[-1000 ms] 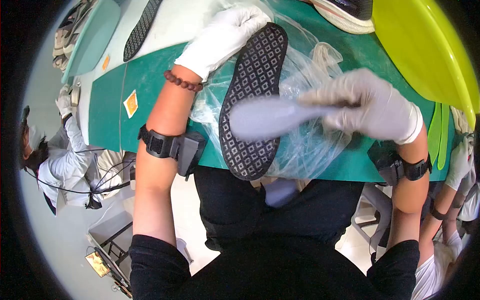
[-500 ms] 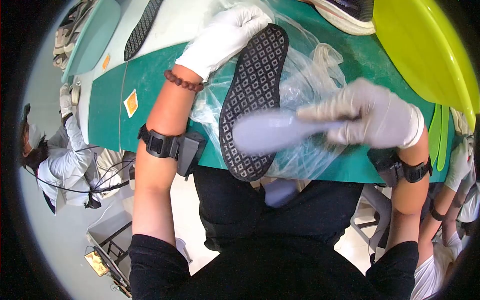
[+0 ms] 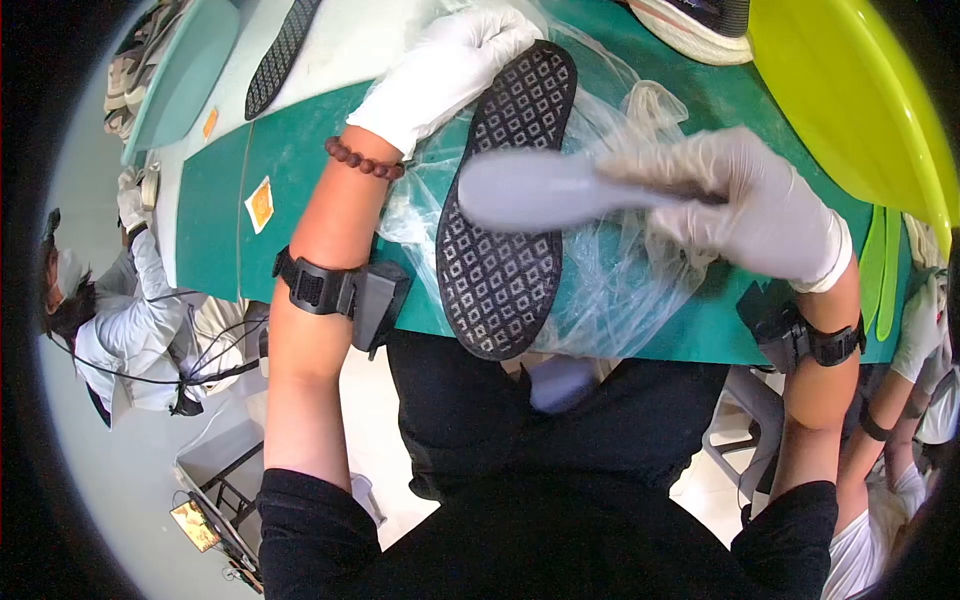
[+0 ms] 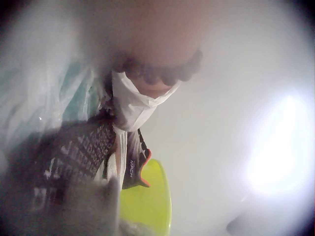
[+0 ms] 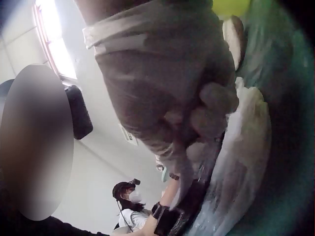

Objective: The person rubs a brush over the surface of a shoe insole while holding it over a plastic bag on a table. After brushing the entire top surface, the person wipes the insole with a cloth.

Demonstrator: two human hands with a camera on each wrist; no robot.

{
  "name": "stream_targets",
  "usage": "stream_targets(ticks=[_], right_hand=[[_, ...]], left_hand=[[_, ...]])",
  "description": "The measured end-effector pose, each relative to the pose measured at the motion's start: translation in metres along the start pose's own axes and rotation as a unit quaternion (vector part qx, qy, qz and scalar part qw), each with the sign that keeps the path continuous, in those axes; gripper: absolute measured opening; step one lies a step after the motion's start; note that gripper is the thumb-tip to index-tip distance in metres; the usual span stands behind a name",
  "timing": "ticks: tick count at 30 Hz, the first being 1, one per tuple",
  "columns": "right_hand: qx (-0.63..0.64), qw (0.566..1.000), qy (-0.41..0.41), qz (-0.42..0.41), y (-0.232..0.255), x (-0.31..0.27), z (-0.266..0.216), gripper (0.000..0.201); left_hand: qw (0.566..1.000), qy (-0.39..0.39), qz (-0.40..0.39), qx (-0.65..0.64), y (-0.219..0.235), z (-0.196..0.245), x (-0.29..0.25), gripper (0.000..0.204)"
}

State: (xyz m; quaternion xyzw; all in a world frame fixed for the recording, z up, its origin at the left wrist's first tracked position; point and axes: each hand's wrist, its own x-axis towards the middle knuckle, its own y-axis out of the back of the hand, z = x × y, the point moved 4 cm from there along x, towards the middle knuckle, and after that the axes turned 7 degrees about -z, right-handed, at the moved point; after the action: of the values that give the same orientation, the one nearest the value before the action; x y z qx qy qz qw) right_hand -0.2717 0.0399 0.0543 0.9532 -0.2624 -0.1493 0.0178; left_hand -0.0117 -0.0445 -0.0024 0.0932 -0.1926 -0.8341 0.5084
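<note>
Looks down past black-clad lap at green counter (image 3: 215, 215). Lies lengthwise, near to far: black insole (image 3: 505, 290) w/ pale diamond grid facing up, on top of crumpled clear plastic (image 3: 625, 275), near end at or just past counter's near edge. Prob. set thus for easy reach, w/ grid side exposed to tool.

Pinches insole's far end, on left, w/ white-gloved left hand (image 3: 440, 75). Bends fingers in, clamped on that end; prob. to stop insole sliding while leaving most of grid uncovered. Can't tell exact thumb placement.

Grips pale, broad-headed tool (image 3: 525, 190) by slim handle w/ gloved right hand (image 3: 750, 205). Curls fingers around handle, clamped, not apart. Points tool leftward, broad head over mid-insole, crossing it side to side; prob. held by handle so as to clear insole w/ fingers. Blurs too much to tell brush from paddle, or whether touching insole or just above.

Also seen: on far left, 2nd insole (image 3: 280, 65), patterned alike, well apart from 1st; on left, small orange-and-white label (image 3: 260, 205) flat on counter; at far right, part of dark shoe w/ pale sole (image 3: 690, 40), beside big yellow-green tub (image 3: 860, 90); at right, bright green strips (image 3: 882, 270), approx. parallel, near counter's right edge.
</note>
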Motion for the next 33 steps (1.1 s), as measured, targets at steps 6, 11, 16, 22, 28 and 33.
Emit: stream_targets(ticks=[6,11,16,22,28,33], right_hand=[[-0.115,0.982,0.018,-0.146,-0.01,-0.003,-0.008,0.052],[-0.042,0.999,0.026,-0.02,0.002,0.0,0.001,0.052],[-0.056,0.992,0.031,-0.111,-0.01,0.0,0.001,0.051],[-0.08,0.994,0.065,-0.043,-0.003,0.004,0.01,0.047],[-0.002,0.998,-0.02,-0.06,-0.003,0.003,0.0,0.046],[-0.025,0.997,0.04,-0.054,-0.002,0.001,0.005,0.048]], left_hand=[[1.0,0.008,-0.009,-0.012,0.005,-0.003,0.001,0.022],[0.998,0.015,0.01,-0.054,-0.003,0.003,-0.001,0.021],[0.999,0.001,-0.022,-0.027,0.004,-0.004,0.001,0.02],[0.999,-0.011,-0.007,-0.049,0.002,-0.005,0.0,0.019],[0.999,0.004,-0.004,-0.041,0.004,-0.012,0.001,0.02],[0.998,0.02,-0.009,-0.051,0.004,-0.009,-0.001,0.021]])
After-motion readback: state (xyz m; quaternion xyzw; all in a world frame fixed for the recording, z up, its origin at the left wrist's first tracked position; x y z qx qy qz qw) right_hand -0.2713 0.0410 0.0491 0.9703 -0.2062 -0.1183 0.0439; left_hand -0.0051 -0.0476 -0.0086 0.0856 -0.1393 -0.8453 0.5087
